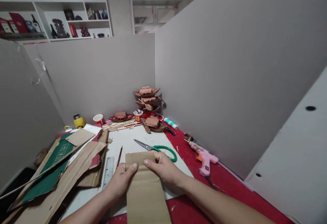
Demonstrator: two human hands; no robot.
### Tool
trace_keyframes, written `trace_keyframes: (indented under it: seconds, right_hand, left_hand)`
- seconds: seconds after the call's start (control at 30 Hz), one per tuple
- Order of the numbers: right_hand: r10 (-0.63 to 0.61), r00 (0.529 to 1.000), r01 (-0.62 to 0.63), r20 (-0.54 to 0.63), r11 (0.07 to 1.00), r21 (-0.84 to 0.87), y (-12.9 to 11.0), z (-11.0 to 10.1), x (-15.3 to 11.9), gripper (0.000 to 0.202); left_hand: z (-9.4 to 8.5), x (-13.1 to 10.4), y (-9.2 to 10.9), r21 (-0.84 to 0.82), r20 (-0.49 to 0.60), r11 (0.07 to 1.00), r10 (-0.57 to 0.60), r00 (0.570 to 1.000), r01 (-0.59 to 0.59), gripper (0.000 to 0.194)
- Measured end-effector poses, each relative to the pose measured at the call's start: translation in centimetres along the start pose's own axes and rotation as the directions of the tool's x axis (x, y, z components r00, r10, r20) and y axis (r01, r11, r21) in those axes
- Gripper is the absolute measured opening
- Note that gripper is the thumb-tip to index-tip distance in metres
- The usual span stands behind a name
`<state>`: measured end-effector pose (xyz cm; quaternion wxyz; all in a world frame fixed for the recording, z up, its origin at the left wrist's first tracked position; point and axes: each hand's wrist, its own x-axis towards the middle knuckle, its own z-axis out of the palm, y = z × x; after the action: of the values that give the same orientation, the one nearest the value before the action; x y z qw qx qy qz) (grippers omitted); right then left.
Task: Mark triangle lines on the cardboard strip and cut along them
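Note:
A long strip of brown cardboard (145, 200) is held up in front of me, with creases running across its upper part. My left hand (125, 176) grips its left edge, thumb on the face and fingers hidden behind. On the opposite edge my right hand (163, 167) pinches it the same way. Just beyond the strip lie scissors (165, 150) with green handles, their blades pointing away to the left. A dark red pencil (119, 156) and a clear ruler (108, 171) rest to the left of my left hand.
Cut cardboard sheets (84, 159) pile up on the left. A pink glue gun (204, 157) lies on the red cloth (186, 208) at right. Model boats (146, 101) are stacked in the back corner, beside wooden sticks (120, 125), a paper cup (138, 115) and a yellow jar (79, 121). Grey partitions (102, 74) surround the table.

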<state>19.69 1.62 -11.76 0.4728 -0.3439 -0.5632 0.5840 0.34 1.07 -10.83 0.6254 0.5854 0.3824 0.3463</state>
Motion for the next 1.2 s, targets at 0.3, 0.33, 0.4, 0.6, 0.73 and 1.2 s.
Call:
trace_keyframes:
  seconds: [0.3, 0.33, 0.4, 0.6, 0.73, 1.2]
  right_hand:
    - [-0.111, 0.992, 0.109, -0.059, 0.994, -0.022, -1.5, 0.4, -1.0, 0.036]
    - [-0.131, 0.988, 0.130, -0.085, 0.991, -0.011, -1.9, 0.1, -1.1, 0.036]
    - [-0.171, 0.973, 0.176, -0.156, 0.984, 0.022, -2.8, -0.5, -1.2, 0.039]
    - [-0.073, 0.985, 0.097, -0.154, 0.983, 0.158, -3.5, -0.9, -0.7, 0.058]
    - [0.073, 0.995, -0.085, 0.065, 0.976, 0.202, -3.3, 0.1, -1.0, 0.067]
    - [0.001, 1.000, 0.002, -0.027, 0.993, 0.119, -2.9, -0.4, -0.9, 0.038]
  left_hand:
    - [0.6, -1.3, 2.1, 0.199, -0.097, 0.957, 0.232, 0.968, -0.210, 0.056]
    - [0.4, -1.9, 2.9, 0.232, -0.134, 0.939, 0.290, 0.947, -0.255, 0.050]
    - [-0.4, -3.6, 4.7, 0.311, -0.250, 0.878, 0.446, 0.859, -0.365, 0.038]
    - [-1.6, -6.8, 7.0, 0.740, 0.119, 0.247, 0.867, 0.484, -0.625, 0.034]
    - [-1.6, -4.5, 5.0, 0.721, 0.520, -0.090, 0.726, 0.450, -0.687, 0.048]
    - [-2.8, -0.5, 3.4, 0.288, -0.363, 0.893, 0.437, 0.823, -0.347, 0.056]
